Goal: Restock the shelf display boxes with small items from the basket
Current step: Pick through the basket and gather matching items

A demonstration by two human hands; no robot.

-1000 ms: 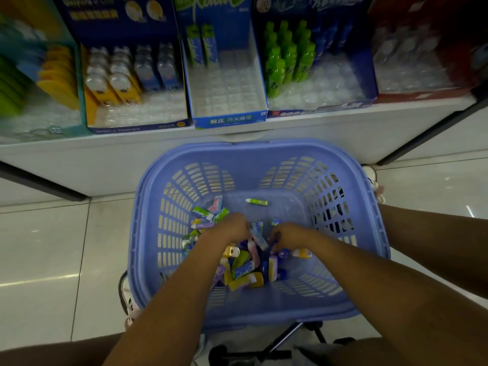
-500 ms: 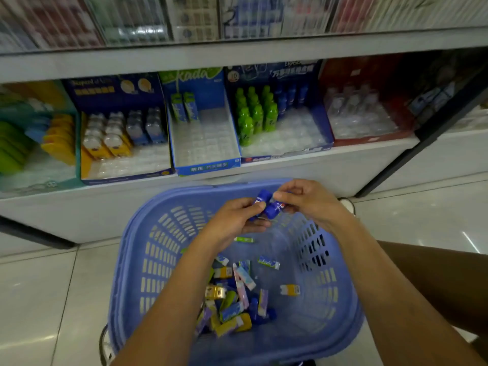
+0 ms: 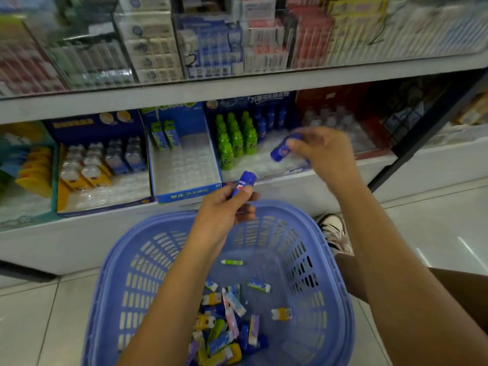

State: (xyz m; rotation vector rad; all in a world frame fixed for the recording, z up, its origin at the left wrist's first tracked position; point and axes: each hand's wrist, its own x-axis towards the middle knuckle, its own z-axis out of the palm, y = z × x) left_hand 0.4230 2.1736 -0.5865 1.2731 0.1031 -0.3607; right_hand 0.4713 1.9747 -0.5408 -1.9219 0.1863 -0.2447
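Note:
My left hand pinches a small blue bottle above the far rim of the blue plastic basket. My right hand holds a second blue bottle over the front of the display box with green and blue bottles on the lower shelf. Several small mixed items lie on the basket floor, among them a green one on its own.
Left of that box stand a nearly empty blue display box with two cartons and a box of yellow and blue bottles. A red box stands to the right. Packets fill the upper shelf. A shoe rests beside the basket.
Both hands came up out of the basket, each with a blue bottle. They then separated, the right hand reaching to the shelf box while the left stays above the basket rim.

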